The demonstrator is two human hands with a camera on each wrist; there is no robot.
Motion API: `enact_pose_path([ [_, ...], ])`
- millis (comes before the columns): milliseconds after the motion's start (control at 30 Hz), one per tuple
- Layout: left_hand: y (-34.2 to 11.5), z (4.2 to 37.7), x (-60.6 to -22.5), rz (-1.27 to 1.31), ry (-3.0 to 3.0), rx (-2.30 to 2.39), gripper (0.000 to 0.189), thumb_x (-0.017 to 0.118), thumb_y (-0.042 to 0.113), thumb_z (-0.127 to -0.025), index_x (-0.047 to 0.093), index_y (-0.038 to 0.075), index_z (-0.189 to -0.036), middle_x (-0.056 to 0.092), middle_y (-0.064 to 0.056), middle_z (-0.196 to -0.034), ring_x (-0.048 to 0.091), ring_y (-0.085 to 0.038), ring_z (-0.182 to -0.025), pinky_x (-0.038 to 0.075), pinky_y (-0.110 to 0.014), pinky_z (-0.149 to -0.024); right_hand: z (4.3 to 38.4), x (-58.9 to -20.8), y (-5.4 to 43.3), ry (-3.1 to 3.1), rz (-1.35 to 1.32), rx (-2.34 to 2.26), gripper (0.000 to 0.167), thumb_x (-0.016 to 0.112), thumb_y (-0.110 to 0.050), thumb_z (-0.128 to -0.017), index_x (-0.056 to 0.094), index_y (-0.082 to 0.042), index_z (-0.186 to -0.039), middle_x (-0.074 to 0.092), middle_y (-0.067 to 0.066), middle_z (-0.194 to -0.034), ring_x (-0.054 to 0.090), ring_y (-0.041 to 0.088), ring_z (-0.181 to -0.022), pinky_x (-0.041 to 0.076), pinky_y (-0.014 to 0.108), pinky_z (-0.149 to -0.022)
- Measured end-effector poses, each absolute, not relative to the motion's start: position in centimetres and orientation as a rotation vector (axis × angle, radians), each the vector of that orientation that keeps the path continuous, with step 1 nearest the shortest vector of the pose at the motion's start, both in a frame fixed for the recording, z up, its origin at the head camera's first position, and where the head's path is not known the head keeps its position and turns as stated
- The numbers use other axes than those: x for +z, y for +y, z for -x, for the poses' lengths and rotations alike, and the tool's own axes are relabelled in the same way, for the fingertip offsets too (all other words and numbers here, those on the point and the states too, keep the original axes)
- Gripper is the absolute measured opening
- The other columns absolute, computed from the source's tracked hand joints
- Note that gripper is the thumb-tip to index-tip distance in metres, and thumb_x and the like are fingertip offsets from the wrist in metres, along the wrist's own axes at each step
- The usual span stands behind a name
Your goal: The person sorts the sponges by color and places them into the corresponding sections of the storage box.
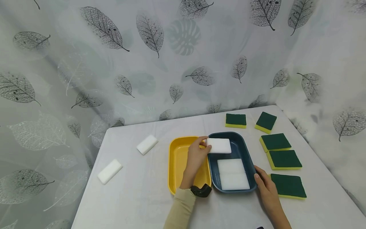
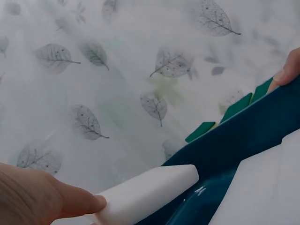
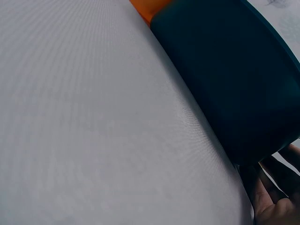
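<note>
While the left hand [image 1: 196, 155] pinches a white sponge [image 1: 220, 146] by its left end, that sponge hangs over the far-left part of the blue tray [image 1: 242, 149]; whether its underside touches the tray cannot be told. In the left wrist view the hand is cut off by the frame, leaving the far side of the grip mostly hidden. The right hand [image 1: 268, 187] grasps the tray's right edge, one fingertip lapping over the rim; from the right wrist, the other fingers are dark and hard to make out beneath the near corner.

Two more white sponges [image 1: 235, 182] lie side by side inside. The yellow tray [image 1: 178, 156], just left of the blue one, is partly covered by the left forearm. Five green-and-yellow scouring sponges [image 1: 285, 159] lie to the right, the nearest slightly hidden behind the right hand.
</note>
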State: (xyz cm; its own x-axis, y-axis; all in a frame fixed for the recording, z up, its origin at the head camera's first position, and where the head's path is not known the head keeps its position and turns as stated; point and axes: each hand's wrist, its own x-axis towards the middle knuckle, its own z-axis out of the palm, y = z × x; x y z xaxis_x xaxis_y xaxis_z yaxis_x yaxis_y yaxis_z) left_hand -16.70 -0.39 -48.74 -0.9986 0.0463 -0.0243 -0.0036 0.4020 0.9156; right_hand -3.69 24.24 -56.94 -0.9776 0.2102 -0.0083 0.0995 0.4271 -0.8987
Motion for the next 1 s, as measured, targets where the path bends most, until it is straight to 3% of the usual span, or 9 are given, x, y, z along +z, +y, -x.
enact_pose_path([
  [233,0.8,17.0,-47.9,-0.112,2.777,1.472,0.039,0.077,0.016,-0.094,0.07,0.009,-0.132,0.072,-0.013,-0.114,0.058,-0.011,-0.073,0.054,-0.019,-0.064,3.8,-56.9,24.2,-2.57,0.279,1.602,0.058,0.041,-0.043,-0.112,0.043,-0.006,-0.157,0.046,0.021,-0.161,0.025,-0.037,-0.117,0.027,-0.009,-0.093],
  [467,2.4,17.3,-47.9,-0.222,2.921,1.234,0.038,0.078,0.017,-0.094,0.071,0.006,-0.13,0.071,-0.01,-0.117,0.067,-0.019,-0.099,0.061,-0.029,-0.087,3.8,-57.1,24.2,-2.566,0.282,1.605,0.057,0.041,-0.043,-0.112,0.044,-0.007,-0.157,0.046,0.021,-0.16,0.026,-0.036,-0.117,0.028,-0.009,-0.093],
  [667,3.2,17.7,-48.5,-0.283,2.968,1.052,0.037,0.077,0.02,-0.095,0.071,0.008,-0.13,0.07,-0.008,-0.122,0.069,-0.018,-0.104,0.06,-0.029,-0.093,3.8,-57.2,24.2,-2.57,0.28,1.605,0.057,0.041,-0.042,-0.112,0.044,-0.007,-0.156,0.047,0.021,-0.16,0.026,-0.036,-0.117,0.028,-0.009,-0.093],
  [900,3.7,18.0,-48.8,-0.344,3.029,0.847,0.036,0.078,0.021,-0.094,0.072,0.007,-0.127,0.071,-0.009,-0.122,0.071,-0.019,-0.102,0.061,-0.03,-0.091,3.8,-57.1,24.2,-2.577,0.285,1.594,0.057,0.041,-0.043,-0.112,0.044,-0.007,-0.156,0.047,0.021,-0.16,0.026,-0.036,-0.116,0.028,-0.009,-0.093],
  [1000,4.0,18.2,-48.7,-0.365,3.04,0.732,0.035,0.077,0.022,-0.095,0.072,0.011,-0.128,0.071,-0.007,-0.122,0.072,-0.018,-0.095,0.062,-0.029,-0.083,3.8,-56.9,24.2,-2.583,0.29,1.596,0.057,0.041,-0.043,-0.112,0.043,-0.007,-0.157,0.046,0.021,-0.16,0.025,-0.036,-0.116,0.028,-0.009,-0.093],
])
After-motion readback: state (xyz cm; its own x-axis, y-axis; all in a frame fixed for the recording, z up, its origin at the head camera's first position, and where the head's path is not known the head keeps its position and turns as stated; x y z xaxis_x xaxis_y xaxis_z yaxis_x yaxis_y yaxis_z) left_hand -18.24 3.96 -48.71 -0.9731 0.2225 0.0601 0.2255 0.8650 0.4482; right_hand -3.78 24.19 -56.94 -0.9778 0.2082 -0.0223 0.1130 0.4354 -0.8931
